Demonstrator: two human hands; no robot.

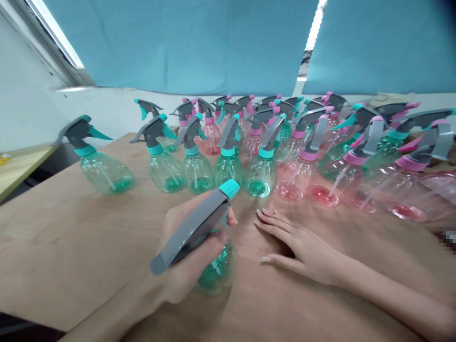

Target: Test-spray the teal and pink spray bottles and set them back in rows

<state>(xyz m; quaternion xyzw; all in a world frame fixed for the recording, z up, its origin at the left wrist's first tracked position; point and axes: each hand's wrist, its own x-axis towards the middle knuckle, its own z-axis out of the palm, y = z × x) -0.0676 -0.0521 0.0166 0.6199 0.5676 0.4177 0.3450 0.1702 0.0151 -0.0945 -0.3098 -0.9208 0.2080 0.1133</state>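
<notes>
My left hand (192,266) is wrapped round the neck of a green spray bottle (219,270) with a grey and teal trigger head. The bottle is close to me, over the wooden table, and its nozzle points away from me. My fingers partly hide its neck and trigger. Flat on the tabletop to the right, with fingers stretched out, lies my right hand (302,244), holding nothing. Just beyond the hands stands a green spray bottle (261,175), nearest to my right fingertips, beside a pink spray bottle (295,178).
Several more green and pink spray bottles crowd the back and right of the wooden table (89,247). One green spray bottle (107,173) stands apart at the left. Blue curtains (178,42) hang behind. A light wooden surface (24,166) is at the far left.
</notes>
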